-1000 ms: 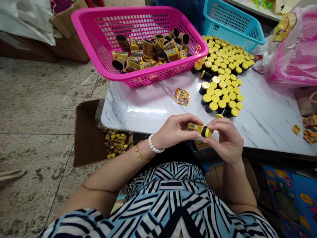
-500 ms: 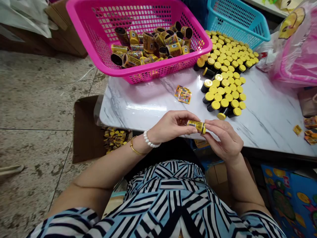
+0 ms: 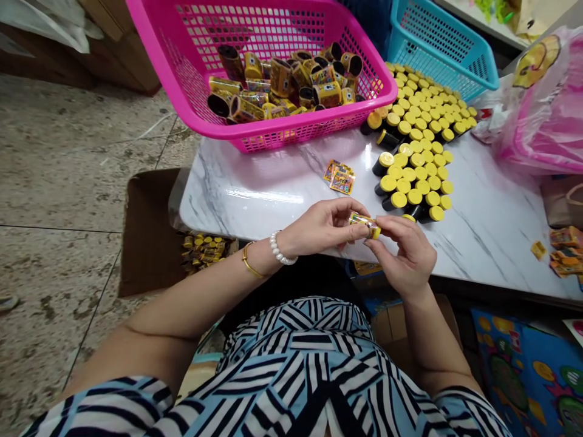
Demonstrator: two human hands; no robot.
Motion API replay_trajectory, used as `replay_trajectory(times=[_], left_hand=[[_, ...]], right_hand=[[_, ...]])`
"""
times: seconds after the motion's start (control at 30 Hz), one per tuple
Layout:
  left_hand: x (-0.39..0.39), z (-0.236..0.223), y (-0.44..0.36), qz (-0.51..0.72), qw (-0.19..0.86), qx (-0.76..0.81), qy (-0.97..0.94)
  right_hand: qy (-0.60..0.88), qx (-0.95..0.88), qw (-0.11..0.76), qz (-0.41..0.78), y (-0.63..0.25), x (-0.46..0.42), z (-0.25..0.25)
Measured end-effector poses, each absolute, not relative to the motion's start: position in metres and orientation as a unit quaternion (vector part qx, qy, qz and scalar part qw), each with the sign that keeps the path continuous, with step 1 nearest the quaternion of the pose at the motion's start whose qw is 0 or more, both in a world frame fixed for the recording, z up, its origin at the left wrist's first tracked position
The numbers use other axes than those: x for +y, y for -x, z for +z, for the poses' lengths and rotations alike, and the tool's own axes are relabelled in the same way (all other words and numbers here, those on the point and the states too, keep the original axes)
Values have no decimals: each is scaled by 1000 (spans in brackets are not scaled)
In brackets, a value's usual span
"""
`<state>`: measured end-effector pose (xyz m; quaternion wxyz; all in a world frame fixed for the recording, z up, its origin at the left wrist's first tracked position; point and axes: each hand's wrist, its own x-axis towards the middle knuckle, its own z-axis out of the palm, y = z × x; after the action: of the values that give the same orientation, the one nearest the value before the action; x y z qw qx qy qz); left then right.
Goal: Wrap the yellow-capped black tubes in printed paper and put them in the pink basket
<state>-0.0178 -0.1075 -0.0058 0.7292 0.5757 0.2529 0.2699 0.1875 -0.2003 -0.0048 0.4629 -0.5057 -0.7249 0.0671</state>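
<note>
Between my two hands, just over the table's front edge, is a small canister (image 3: 361, 221) with a yellow printed sleeve around it and a yellow cap. My left hand (image 3: 325, 227) has its fingers and thumb closed on the sleeved end. The cap end is pinched by the fingertips of my right hand (image 3: 403, 249). The canister lies tilted, cap toward the right; my fingers hide part of it. Beyond my hands, many black canisters with yellow caps (image 3: 414, 196) stand grouped on the table, one tipped over. A few small printed packets (image 3: 341, 180) lie flat nearby.
A pink basket (image 3: 291, 130) with loose printed sleeves stands at the table's back left. Behind the canisters is a blue basket (image 3: 444, 45). A carton (image 3: 148, 237) with finished-looking sleeved canisters (image 3: 204, 250) sits below left. Orange packets (image 3: 567, 252) lie far right beside a plastic-covered pink basket (image 3: 537, 127).
The sleeve has moved along the canister toward its cap, covering the black band seen earlier. The canister has turned slightly in my fingers. Both hands keep hold, and the view has shifted a little.
</note>
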Motion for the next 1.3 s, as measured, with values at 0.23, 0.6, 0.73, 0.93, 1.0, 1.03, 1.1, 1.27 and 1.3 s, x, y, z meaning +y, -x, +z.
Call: replay_trajectory(times=[0.23,0.6,0.73,0.93,1.0,1.03,1.1,1.27,1.3], left_hand=[[-105,-12,26,352,616,231,-666],[-103,-4,24,304,747,259,-532],[-100,-3,27,258,795,220,-503],[-99,-7,28,214,822,222,-479],[-99,-7,28,220,823,226,-472],[-99,-6,28,222,827,219,-468],[-99,-5,29,216,838,195,-462],[-100,-4,27,205,839,214,-457],[-101,-4,26,206,835,227,-458]], right_hand=[[503,-709,492,57,-179,-200,-20],[494,-657,491,289,-186,-192,-2],[479,-680,489,263,-188,-187,4],[433,-664,518,320,-186,-180,-4],[436,-672,496,334,-187,-179,-4],[437,-677,492,330,-186,-178,-4],[431,-678,509,309,-185,-179,-6],[452,-674,537,231,-177,-181,-10],[459,-685,529,202,-176,-182,-9]])
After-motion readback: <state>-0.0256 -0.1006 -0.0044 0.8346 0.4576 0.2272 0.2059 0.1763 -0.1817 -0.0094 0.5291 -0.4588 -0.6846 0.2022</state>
